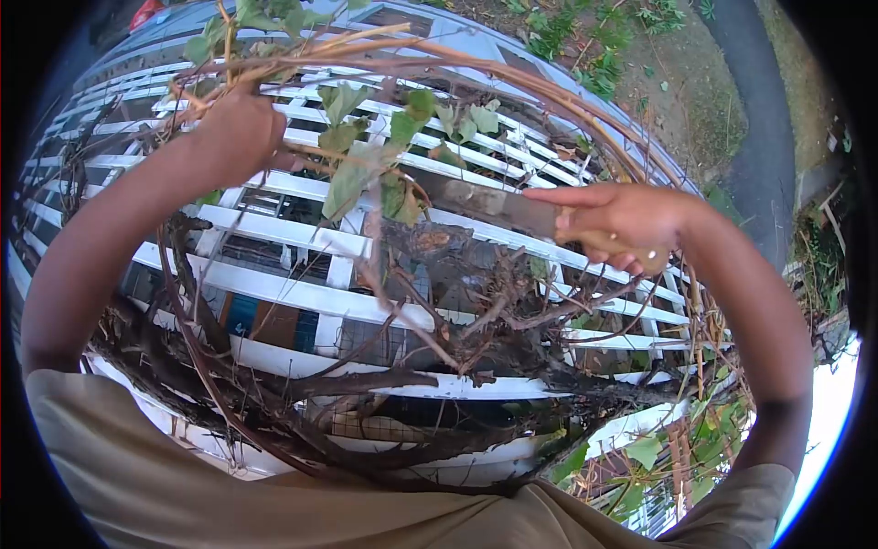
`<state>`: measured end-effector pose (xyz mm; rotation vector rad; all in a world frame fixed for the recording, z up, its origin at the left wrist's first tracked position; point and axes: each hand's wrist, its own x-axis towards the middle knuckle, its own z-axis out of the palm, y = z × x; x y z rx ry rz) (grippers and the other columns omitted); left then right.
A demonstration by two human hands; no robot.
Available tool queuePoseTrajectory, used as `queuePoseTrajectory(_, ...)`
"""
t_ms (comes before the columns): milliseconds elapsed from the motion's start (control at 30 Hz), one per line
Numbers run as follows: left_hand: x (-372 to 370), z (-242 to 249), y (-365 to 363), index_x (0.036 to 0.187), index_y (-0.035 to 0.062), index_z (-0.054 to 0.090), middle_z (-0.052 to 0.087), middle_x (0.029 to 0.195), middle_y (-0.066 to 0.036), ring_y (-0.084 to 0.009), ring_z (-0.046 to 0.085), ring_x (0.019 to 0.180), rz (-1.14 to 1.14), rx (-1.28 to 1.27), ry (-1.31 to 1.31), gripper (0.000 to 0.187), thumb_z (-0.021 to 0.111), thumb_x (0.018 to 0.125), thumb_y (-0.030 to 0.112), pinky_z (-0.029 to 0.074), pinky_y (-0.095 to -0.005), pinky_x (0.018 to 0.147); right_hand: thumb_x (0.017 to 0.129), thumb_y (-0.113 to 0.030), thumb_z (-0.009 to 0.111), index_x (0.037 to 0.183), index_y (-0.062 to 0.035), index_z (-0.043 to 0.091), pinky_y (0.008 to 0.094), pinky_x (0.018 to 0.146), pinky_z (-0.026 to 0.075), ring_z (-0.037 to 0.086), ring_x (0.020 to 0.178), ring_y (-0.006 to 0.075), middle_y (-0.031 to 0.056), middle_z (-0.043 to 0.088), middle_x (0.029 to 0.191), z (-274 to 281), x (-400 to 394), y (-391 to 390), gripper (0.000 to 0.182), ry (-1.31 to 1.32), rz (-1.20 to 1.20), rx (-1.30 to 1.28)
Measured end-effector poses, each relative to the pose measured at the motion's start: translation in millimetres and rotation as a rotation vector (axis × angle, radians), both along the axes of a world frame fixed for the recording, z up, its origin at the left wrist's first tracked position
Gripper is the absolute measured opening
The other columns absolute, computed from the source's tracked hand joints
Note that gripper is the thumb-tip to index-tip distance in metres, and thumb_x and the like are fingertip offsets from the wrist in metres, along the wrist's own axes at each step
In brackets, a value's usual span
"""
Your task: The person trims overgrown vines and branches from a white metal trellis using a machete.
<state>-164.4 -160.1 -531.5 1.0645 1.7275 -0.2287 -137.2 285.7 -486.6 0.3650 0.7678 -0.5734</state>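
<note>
My left hand [236, 131] is closed around a bundle of long brown vine stems [361, 57] at the upper left. Broad green leaves [352, 174] hang from them between my hands. On the right, my right hand [622, 222] grips the wooden handle of a hand saw [512, 209], index finger stretched along the blade. The flat, dull-grey blade points left, its far end overlapped by leaves. Below the blade lie gnarled, woody vine branches [485, 320], and white slats [293, 293] run beneath both hands.
Thick dark vine trunks [366, 448] cross close in front of my body. A curved bunch of long stems [585, 105] arches over to the right. Beyond the slats are bare ground [695, 101], a dark paved strip [764, 137] and green plants [594, 46].
</note>
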Motion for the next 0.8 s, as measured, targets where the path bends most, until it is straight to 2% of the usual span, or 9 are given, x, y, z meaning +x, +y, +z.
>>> queuePoseTrajectory(200, 23, 14, -19, 0.077, 0.0008, 0.073, 0.071, 0.079, -0.019, -0.0381, 0.07, 0.08, -0.016, 0.053, 0.027, 0.064, 0.059, 0.104, 0.056, 0.046, -0.0478, 0.102, 0.113, -0.036, 0.049, 0.171, -0.0292, 0.028, 0.0283, 0.049, 0.048, 0.052, 0.057, 0.0098, 0.0041, 0.056, 0.081, 10, -8, -1, 0.063, 0.229, -0.063, 0.092)
queuePoseTrajectory(233, 24, 21, -17, 0.076, 0.0018, 0.074, 0.071, 0.077, -0.018, -0.0371, 0.07, 0.08, -0.015, -0.07, -0.087, 0.063, 0.059, 0.104, 0.056, 0.045, -0.0475, 0.103, 0.113, -0.037, 0.047, 0.172, -0.0281, 0.027, 0.0308, 0.052, 0.051, 0.053, 0.057, 0.0099, 0.0057, 0.059, 0.083, 5, 2, 3, 0.063, 0.142, 0.044, -0.104)
queuePoseTrajectory(267, 25, 26, -13, 0.075, 0.0029, 0.074, 0.071, 0.076, -0.017, -0.036, 0.071, 0.08, -0.02, -0.186, -0.202, 0.063, 0.058, 0.104, 0.057, 0.044, -0.0472, 0.105, 0.113, -0.037, 0.045, 0.172, -0.0264, 0.026, 0.0337, 0.058, 0.055, 0.055, 0.056, 0.011, 0.0055, 0.063, 0.082, -4, 25, 16, 0.063, 0.024, -0.055, -0.155)
queuePoseTrajectory(333, 32, 36, -10, 0.076, 0.0046, 0.076, 0.071, 0.075, -0.015, -0.0345, 0.072, 0.081, -0.04, -0.205, -0.183, 0.06, 0.06, 0.102, 0.056, 0.045, -0.0465, 0.104, 0.114, -0.036, 0.043, 0.172, -0.024, 0.026, 0.0354, 0.063, 0.056, 0.056, 0.053, 0.0123, 0.0055, 0.066, 0.078, 6, 3, 6, 0.062, 0.106, 0.138, -0.144)
queuePoseTrajectory(467, 45, 34, -27, 0.073, 0.0052, 0.076, 0.071, 0.075, -0.015, -0.033, 0.073, 0.081, -0.158, -0.114, -0.141, 0.058, 0.064, 0.1, 0.056, 0.046, -0.0468, 0.103, 0.113, -0.033, 0.04, 0.171, -0.0132, 0.025, 0.04, 0.069, 0.06, 0.067, 0.059, 0.0182, 0.0092, 0.068, 0.076, 6, -2, 0, 0.064, 0.524, 0.075, -0.189)
queuePoseTrajectory(533, 49, 34, -37, 0.076, 0.0059, 0.077, 0.072, 0.076, -0.014, -0.0303, 0.073, 0.08, -0.128, -0.103, -0.062, 0.055, 0.067, 0.098, 0.055, 0.051, -0.0446, 0.096, 0.115, -0.041, 0.04, 0.173, -0.0244, 0.023, 0.0363, 0.061, 0.059, 0.062, 0.056, 0.0127, 0.0057, 0.063, 0.072, 14, 13, -9, 0.062, 0.593, 0.073, -0.151)
queuePoseTrajectory(600, 49, 34, -37, 0.078, 0.0062, 0.077, 0.072, 0.076, -0.013, -0.0292, 0.074, 0.08, -0.159, -0.171, -0.092, 0.054, 0.069, 0.095, 0.057, 0.055, -0.0429, 0.087, 0.114, -0.038, 0.042, 0.172, -0.0282, 0.025, 0.0379, 0.065, 0.06, 0.063, 0.057, 0.0138, 0.0054, 0.063, 0.071, 13, 28, -6, 0.061, 0.396, 0.191, -0.257)
queuePoseTrajectory(667, 59, 17, -60, 0.091, 0.0049, 0.079, 0.074, 0.083, -0.015, -0.0286, 0.074, 0.09, -0.226, -0.233, -0.077, 0.053, 0.065, 0.1, 0.055, 0.037, -0.0459, 0.119, 0.114, -0.037, 0.044, 0.172, -0.0299, 0.027, 0.039, 0.067, 0.06, 0.064, 0.058, 0.0146, 0.0054, 0.062, 0.071, 18, 18, 0, 0.061, 0.307, 0.205, -0.26)
queuePoseTrajectory(800, 33, 32, -30, 0.079, 0.0043, 0.072, 0.069, 0.076, -0.015, -0.0338, 0.071, 0.082, -0.117, -0.071, -0.074, 0.043, 0.077, 0.091, 0.045, 0.047, -0.0485, 0.106, 0.113, -0.034, 0.045, 0.169, -0.0257, 0.035, 0.0399, 0.065, 0.059, 0.063, 0.055, 0.0153, 0.0056, 0.061, 0.072, 19, 1, 16, 0.057, 0.506, 0.195, -0.261)
